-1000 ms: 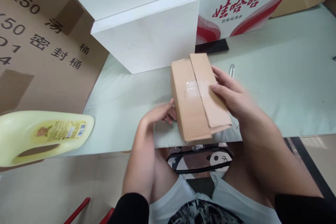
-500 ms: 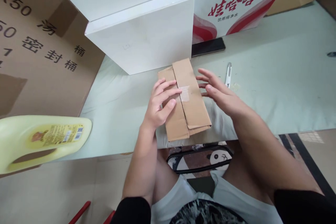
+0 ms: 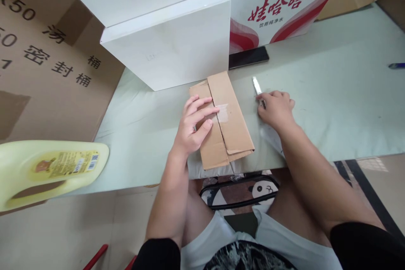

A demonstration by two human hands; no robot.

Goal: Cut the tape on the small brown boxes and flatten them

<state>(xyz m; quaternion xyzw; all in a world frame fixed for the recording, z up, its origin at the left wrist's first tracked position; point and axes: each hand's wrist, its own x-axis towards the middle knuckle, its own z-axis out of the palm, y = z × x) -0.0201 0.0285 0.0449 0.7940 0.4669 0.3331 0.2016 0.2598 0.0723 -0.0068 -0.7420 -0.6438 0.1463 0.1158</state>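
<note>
A small cardboard box (image 3: 233, 123) lies at the centre of the frame on the pale green desk (image 3: 335, 105), near its front edge, with its flaps closed and a strip of clear tape across the seam. The left hand (image 3: 193, 125) rests flat on the box's left half, its grip released and the fingers spread toward the tape. Just right of the box, the right hand (image 3: 277, 107) lies on the desk with its grip clenched on a small metal tool (image 3: 255, 85), whose tip points toward the upper left. Behind the box stands a white box (image 3: 171, 50), with a dark phone (image 3: 248, 57) to its right. A yellow jug (image 3: 47, 168) lies at lower left.
</note>
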